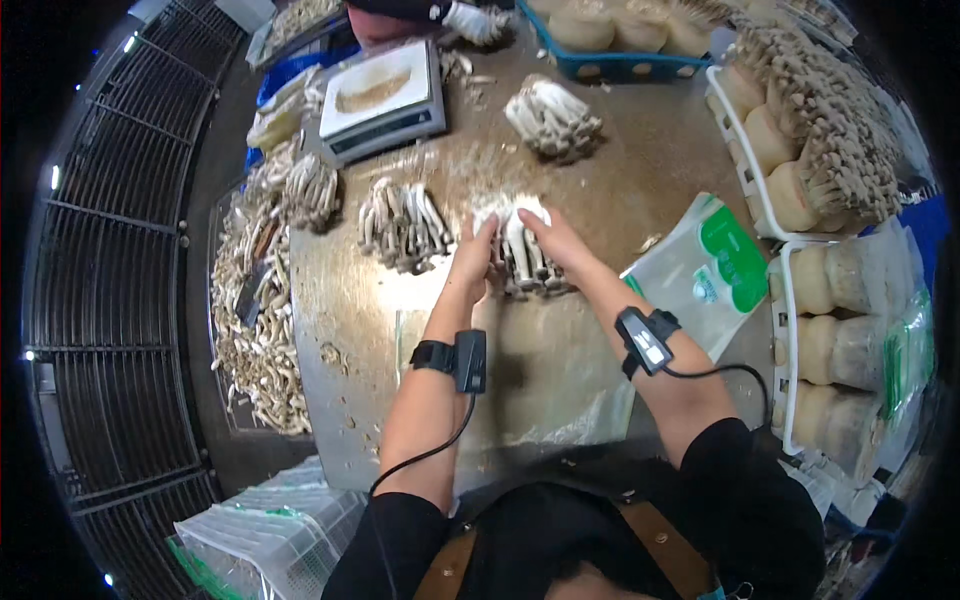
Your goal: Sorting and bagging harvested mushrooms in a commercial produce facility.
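Observation:
My left hand and my right hand hold a bunch of long-stemmed mushrooms from both sides. Its pale stem ends point away from me and the brown caps face me, low over the metal table. Left of my hands lies a looser mushroom bunch, also with caps toward me. Farther off, a rounded mushroom cluster rests on the tabletop. A clear plastic bag with green print lies flat beside my right forearm.
A digital scale stands at the back left. Along the left edge sits a heap of mushroom pieces with a knife on it. White crates of cultivation bottles line the right side. Across the table is another person's gloved hand.

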The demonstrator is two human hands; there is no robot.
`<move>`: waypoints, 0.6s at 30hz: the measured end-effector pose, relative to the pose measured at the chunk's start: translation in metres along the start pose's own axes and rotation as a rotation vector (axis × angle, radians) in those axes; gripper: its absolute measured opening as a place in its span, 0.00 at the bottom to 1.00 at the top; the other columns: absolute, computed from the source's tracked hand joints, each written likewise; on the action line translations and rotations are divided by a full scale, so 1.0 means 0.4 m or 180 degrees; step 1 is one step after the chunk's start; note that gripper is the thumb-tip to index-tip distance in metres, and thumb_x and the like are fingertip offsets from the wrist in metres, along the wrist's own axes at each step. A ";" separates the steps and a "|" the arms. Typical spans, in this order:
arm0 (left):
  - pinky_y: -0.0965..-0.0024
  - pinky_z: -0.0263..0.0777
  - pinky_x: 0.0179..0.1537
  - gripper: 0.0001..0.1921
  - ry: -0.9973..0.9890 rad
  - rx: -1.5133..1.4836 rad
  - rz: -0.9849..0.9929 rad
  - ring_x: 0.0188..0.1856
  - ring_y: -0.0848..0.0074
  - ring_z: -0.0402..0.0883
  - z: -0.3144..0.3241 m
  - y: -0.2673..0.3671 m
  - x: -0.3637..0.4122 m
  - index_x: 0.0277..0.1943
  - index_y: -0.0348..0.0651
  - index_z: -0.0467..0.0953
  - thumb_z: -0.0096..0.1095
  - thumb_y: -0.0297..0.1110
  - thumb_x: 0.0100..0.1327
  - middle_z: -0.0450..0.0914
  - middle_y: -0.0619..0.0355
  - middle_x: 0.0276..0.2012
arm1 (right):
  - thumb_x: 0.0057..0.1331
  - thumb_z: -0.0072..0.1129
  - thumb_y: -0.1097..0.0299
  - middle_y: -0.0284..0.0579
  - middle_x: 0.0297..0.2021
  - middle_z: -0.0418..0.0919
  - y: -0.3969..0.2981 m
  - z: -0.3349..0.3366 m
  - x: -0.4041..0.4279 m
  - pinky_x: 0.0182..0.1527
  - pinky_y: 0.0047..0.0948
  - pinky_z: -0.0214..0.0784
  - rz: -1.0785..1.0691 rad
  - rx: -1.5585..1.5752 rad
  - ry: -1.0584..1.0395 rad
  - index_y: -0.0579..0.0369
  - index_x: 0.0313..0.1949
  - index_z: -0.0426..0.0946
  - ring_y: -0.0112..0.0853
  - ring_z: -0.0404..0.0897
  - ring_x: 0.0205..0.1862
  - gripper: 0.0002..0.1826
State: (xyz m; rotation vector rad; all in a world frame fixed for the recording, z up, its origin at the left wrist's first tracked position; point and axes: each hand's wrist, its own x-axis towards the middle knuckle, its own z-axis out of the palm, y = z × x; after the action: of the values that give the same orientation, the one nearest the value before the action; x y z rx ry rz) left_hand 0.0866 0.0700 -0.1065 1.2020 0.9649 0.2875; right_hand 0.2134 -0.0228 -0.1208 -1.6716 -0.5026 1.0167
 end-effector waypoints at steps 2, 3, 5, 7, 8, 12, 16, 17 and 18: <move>0.67 0.56 0.61 0.36 -0.0099 -0.0308 0.0324 0.62 0.61 0.62 -0.027 0.038 -0.090 0.69 0.40 0.43 0.51 0.45 0.66 0.61 0.43 0.62 | 0.64 0.52 0.52 0.56 0.50 0.72 0.013 0.020 -0.046 0.54 0.35 0.63 -0.0016 0.0621 -0.0181 0.63 0.56 0.62 0.39 0.72 0.52 0.30; 0.68 0.58 0.60 0.34 -0.0170 -0.0275 0.0281 0.61 0.62 0.63 -0.026 0.074 -0.155 0.69 0.39 0.44 0.51 0.41 0.66 0.63 0.44 0.60 | 0.64 0.53 0.54 0.55 0.50 0.72 -0.034 0.038 -0.130 0.53 0.34 0.63 0.0116 0.0864 -0.0044 0.63 0.58 0.60 0.38 0.72 0.52 0.30; 0.67 0.58 0.60 0.36 -0.0308 -0.0057 0.0402 0.61 0.62 0.64 -0.051 0.039 -0.236 0.68 0.37 0.44 0.52 0.41 0.66 0.63 0.43 0.60 | 0.64 0.55 0.58 0.54 0.48 0.74 0.009 0.090 -0.251 0.53 0.33 0.63 -0.0063 0.0650 0.0385 0.63 0.58 0.59 0.37 0.73 0.51 0.29; 0.66 0.56 0.61 0.37 -0.0292 0.0302 -0.0019 0.63 0.61 0.61 -0.078 -0.042 -0.273 0.68 0.35 0.43 0.52 0.43 0.65 0.60 0.41 0.62 | 0.64 0.55 0.57 0.55 0.48 0.74 0.122 0.124 -0.296 0.54 0.32 0.63 -0.0113 0.0482 0.0500 0.63 0.58 0.60 0.39 0.73 0.51 0.29; 0.65 0.54 0.63 0.39 -0.0277 0.0547 -0.0012 0.66 0.59 0.57 -0.111 -0.119 -0.267 0.68 0.33 0.41 0.52 0.46 0.65 0.56 0.38 0.64 | 0.64 0.55 0.57 0.55 0.48 0.74 0.152 0.147 -0.315 0.54 0.32 0.63 -0.0158 0.0492 0.0420 0.63 0.58 0.60 0.39 0.73 0.51 0.29; 0.65 0.52 0.64 0.37 -0.0221 0.0539 0.0261 0.67 0.57 0.55 -0.174 -0.240 -0.268 0.67 0.31 0.49 0.49 0.50 0.65 0.55 0.34 0.64 | 0.63 0.54 0.54 0.59 0.48 0.73 0.263 0.115 -0.312 0.54 0.36 0.62 -0.0372 -0.0575 0.0772 0.61 0.55 0.66 0.47 0.72 0.51 0.28; 0.67 0.70 0.47 0.31 0.2219 0.2332 0.0409 0.50 0.60 0.76 -0.389 -0.226 -0.289 0.56 0.28 0.67 0.57 0.49 0.61 0.76 0.39 0.47 | 0.64 0.51 0.51 0.62 0.47 0.73 0.275 0.125 -0.320 0.54 0.41 0.62 -0.0638 -0.0905 0.0629 0.58 0.54 0.69 0.52 0.70 0.51 0.27; 0.70 0.71 0.41 0.27 0.1464 0.2077 -0.0451 0.43 0.66 0.77 -0.449 -0.214 -0.293 0.50 0.29 0.71 0.59 0.47 0.60 0.78 0.44 0.41 | 0.64 0.51 0.51 0.61 0.47 0.73 0.282 0.141 -0.316 0.53 0.41 0.62 -0.0673 -0.0957 0.0535 0.58 0.55 0.68 0.52 0.70 0.52 0.27; 0.73 0.71 0.35 0.23 0.0653 0.1785 -0.1302 0.37 0.72 0.78 -0.474 -0.208 -0.299 0.44 0.30 0.75 0.61 0.45 0.58 0.79 0.50 0.35 | 0.65 0.48 0.49 0.60 0.48 0.73 0.298 0.152 -0.308 0.54 0.41 0.62 -0.0678 -0.0925 0.0499 0.56 0.56 0.67 0.52 0.70 0.52 0.27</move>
State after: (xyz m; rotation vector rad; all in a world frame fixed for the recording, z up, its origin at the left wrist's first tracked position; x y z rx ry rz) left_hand -0.1508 0.0843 -0.1298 1.4549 1.5049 -0.2071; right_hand 0.0772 -0.1217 -0.1895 -1.8890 -0.7335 0.6747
